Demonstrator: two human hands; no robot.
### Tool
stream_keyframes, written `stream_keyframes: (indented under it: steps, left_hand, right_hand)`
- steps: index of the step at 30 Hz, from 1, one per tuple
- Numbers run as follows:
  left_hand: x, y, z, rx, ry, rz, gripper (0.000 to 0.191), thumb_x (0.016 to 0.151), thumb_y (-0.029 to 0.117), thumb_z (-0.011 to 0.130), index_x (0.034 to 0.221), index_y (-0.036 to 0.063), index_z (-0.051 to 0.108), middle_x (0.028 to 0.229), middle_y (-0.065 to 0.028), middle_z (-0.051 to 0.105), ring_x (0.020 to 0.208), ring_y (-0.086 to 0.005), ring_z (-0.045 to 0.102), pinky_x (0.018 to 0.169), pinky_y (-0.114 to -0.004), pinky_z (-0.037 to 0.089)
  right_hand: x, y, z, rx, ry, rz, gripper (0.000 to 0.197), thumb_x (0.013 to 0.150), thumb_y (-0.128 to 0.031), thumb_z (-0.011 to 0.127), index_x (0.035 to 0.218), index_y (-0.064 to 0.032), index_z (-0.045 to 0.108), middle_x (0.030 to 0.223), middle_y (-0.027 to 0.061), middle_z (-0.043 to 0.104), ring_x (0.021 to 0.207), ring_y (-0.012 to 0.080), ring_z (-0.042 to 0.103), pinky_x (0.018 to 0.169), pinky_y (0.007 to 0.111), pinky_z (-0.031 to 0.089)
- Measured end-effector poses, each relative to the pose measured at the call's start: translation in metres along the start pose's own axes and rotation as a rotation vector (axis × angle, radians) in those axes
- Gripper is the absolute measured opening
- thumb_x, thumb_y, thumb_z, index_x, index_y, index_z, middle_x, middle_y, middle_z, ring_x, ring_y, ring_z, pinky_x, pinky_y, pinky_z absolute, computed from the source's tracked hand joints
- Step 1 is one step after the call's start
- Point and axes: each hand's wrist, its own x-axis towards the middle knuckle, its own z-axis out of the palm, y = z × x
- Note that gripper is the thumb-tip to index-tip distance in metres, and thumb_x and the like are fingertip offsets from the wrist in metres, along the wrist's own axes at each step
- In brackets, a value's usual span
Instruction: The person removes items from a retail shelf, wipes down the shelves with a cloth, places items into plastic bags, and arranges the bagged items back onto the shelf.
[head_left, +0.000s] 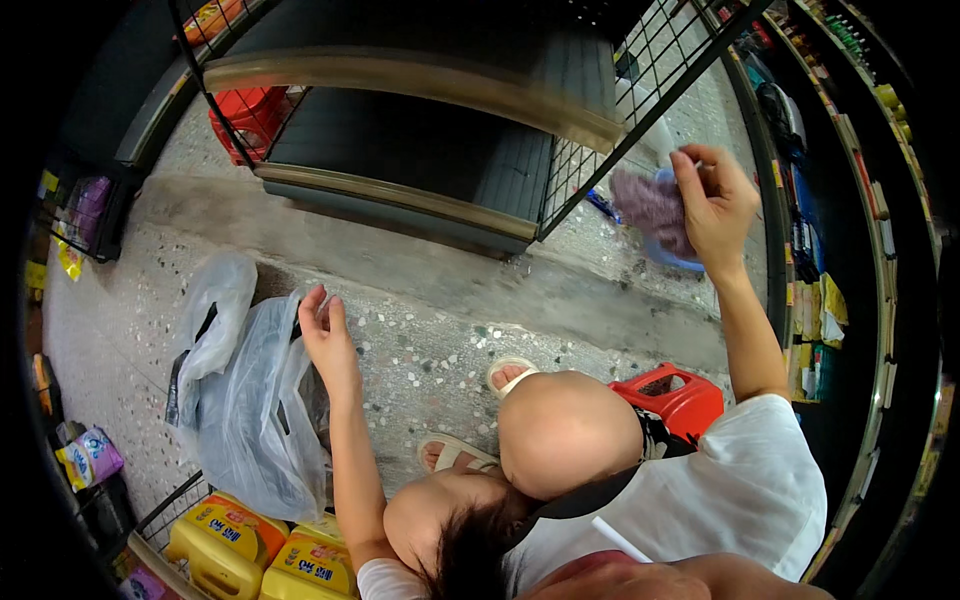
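Note:
My right hand (716, 202), raised on the right, grips a greyish-purple cloth (654, 206) that hangs from the fingers. Behind the cloth, a light blue basin (671, 255) is partly hidden on the floor. My left hand (326, 322) is held out with its fingers a little curled and nothing in them. It is beside a translucent plastic bag (251, 397); whether it touches the bag I cannot tell. In front of me stands a black metal shelf unit with a bare lower shelf (412, 154) and an upper shelf edge (412, 82).
I sit low by a red plastic stool (675, 401). Another red stool (247, 112) stands behind the unit's left mesh side. Yellow jugs (225, 536) are at lower left. Stocked shelves (825, 225) line the right; a purple package (90, 457) lies on the left.

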Motion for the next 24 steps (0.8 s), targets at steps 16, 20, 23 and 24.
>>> stream_keyframes:
  steps: [16, 20, 23, 24]
  left_hand:
    - [0.004, -0.016, -0.019, 0.081, 0.005, -0.08, 0.035, 0.086, 0.014, 0.054, 0.117, 0.0007, 0.046, 0.113, -0.0081, 0.05, 0.096, -0.0147, 0.049, 0.085, -0.028, 0.039]
    - [0.021, -0.021, -0.022, 0.046, 0.039, -0.051, 0.031, 0.084, 0.01, 0.054, 0.113, 0.0007, 0.047, 0.102, -0.0038, 0.051, 0.077, -0.008, 0.044, 0.07, -0.022, 0.038]
    - [0.038, -0.008, -0.01, 0.073, 0.013, -0.032, 0.03, 0.084, 0.01, 0.054, 0.112, 0.0011, 0.048, 0.101, -0.0042, 0.052, 0.075, -0.0076, 0.044, 0.066, -0.021, 0.038]
    - [0.046, -0.003, -0.006, 0.05, 0.004, -0.066, 0.03, 0.084, 0.01, 0.054, 0.112, 0.0009, 0.048, 0.1, -0.0047, 0.052, 0.075, -0.0076, 0.044, 0.065, -0.021, 0.038]
  right_hand:
    - [-0.015, 0.044, 0.088, -0.847, -0.241, -0.976, 0.024, 0.07, -0.025, 0.061, 0.09, -0.0116, 0.061, 0.109, 0.0001, 0.051, 0.104, 0.0145, 0.043, 0.084, 0.03, 0.032]
    - [-0.024, 0.052, 0.073, -0.924, -0.386, -1.001, 0.031, 0.071, -0.019, 0.054, 0.101, -0.0126, 0.057, 0.116, 0.0006, 0.047, 0.114, 0.0159, 0.038, 0.09, 0.033, 0.026]
    - [-0.019, 0.03, 0.066, -0.781, -0.632, -0.923, 0.029, 0.069, -0.015, 0.052, 0.098, -0.0113, 0.056, 0.111, 0.0023, 0.049, 0.108, 0.0192, 0.042, 0.087, 0.035, 0.03]
    - [-0.016, 0.021, 0.067, -0.663, -0.764, -0.895, 0.028, 0.07, -0.014, 0.052, 0.097, -0.0105, 0.056, 0.109, 0.0026, 0.049, 0.105, 0.0207, 0.043, 0.084, 0.034, 0.032]
